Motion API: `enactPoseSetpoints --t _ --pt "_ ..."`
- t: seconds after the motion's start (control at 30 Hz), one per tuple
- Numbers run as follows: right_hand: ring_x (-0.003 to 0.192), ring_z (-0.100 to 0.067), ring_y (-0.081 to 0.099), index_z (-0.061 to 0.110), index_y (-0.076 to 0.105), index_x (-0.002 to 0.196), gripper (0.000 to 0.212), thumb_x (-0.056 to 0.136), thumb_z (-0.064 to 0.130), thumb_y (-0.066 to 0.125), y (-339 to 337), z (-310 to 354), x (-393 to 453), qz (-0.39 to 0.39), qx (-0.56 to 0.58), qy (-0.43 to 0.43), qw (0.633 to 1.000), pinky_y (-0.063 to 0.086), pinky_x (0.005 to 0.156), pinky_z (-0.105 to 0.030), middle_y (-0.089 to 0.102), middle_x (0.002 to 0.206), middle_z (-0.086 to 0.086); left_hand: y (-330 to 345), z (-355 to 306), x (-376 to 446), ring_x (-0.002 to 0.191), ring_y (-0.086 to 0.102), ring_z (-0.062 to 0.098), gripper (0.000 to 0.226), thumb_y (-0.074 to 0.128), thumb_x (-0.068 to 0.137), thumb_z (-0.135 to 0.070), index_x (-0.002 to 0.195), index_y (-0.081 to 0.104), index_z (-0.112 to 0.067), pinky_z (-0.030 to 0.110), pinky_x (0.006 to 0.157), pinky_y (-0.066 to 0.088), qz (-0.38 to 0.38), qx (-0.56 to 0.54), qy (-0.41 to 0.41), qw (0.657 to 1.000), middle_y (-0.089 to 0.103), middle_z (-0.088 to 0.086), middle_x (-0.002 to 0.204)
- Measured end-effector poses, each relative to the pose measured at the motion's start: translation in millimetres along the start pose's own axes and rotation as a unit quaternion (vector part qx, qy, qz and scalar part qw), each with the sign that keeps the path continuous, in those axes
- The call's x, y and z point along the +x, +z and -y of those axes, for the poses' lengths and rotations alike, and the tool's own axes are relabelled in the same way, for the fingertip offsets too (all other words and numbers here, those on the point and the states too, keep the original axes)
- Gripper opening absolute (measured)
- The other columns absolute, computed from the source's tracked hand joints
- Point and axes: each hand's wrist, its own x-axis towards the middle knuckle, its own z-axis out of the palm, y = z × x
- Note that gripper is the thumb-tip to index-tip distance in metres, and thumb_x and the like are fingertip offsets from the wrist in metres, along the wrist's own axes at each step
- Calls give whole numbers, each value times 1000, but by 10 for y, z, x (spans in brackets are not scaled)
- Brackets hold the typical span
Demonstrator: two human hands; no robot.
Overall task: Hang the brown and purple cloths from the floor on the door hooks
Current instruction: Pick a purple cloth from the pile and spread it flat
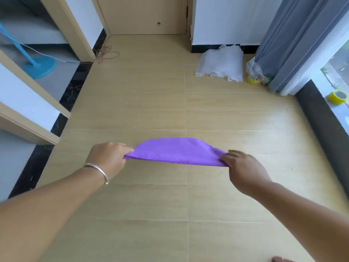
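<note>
nearest the camera lay a wide stretch of bare tan floor [151,233], open on every side beneath the two forearms, with the tip of a foot [279,259] just showing at the bottom edge. a silver bangle [98,172] sat on the left wrist. the left hand [108,157] and the right hand [243,167] were held well apart, above the floor, with the purple cloth [175,151] stretched between them. each hand pinched one end of the cloth, fingers curled and clamped on the fabric; the near hem ran almost straight from hand to hand and the far side bulged in a soft arc. the cloth hung clear of the floor as far as could be told.

beyond the hands the floor stayed open up to the walls. on the left a black skirting strip [75,87] ran along pale door frames, and a blue fan stand [40,68] stood in the room past the opening, its white cord trailing out. on the right a dark ledge [321,120] bordered the window, with a yellow roll of tape [338,97] on the sill. farther off, a folded white sheet [221,63] lay against the wall, beside a clear plastic bag [255,69] with a yellow roll and other items inside. a grey curtain [289,38] hung over them. a tangle of brown string [106,53] lay by the left corner, and the closed tan door [143,14] stood at the far end.
</note>
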Motion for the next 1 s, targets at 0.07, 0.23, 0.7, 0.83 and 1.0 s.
enactPoseSetpoints --t 0.07,0.23,0.7,0.83,1.0 --pt "113 -16 53 24 65 106 43 78 0 43 326 52 -275 43 12 -18 999 37 87 -25 60 99 12 313 -32 -313 101 63 16 34 55 87 -20 108 67 -43 26 69 44 45 -11 -12 999 66 -18 107" --pt "128 -6 41 33 56 128 54 83 7 39 1051 127 -911 142 48 -20 988 29 105 -20 57 127 21 1119 -195 -1035 112 57 9 35 49 86 -20 114 63 -35 28 82 48 172 -2 -22 985 61 -17 118" --pt "111 -4 53 31 61 106 39 75 12 48 2394 85 -1695 323 26 -9 946 36 85 -17 59 98 18 2745 -579 -2102 104 56 8 28 47 89 -21 107 63 -35 26 74 45 317 -110 -88 938 57 -13 107" --pt "97 -14 57 32 58 106 37 84 10 38 2656 55 -1347 304 19 64 950 36 68 -28 63 102 12 2923 -434 -1859 79 60 7 12 63 83 -32 75 64 -41 24 64 44 300 -207 -196 910 61 -16 77" --pt "78 -22 58 32 64 97 24 92 19 44 2953 -22 -552 258 65 187 946 39 59 -28 66 90 5 3299 -114 -1162 75 66 18 30 74 79 -18 69 58 -41 29 70 50 244 -349 -262 866 67 -8 72"
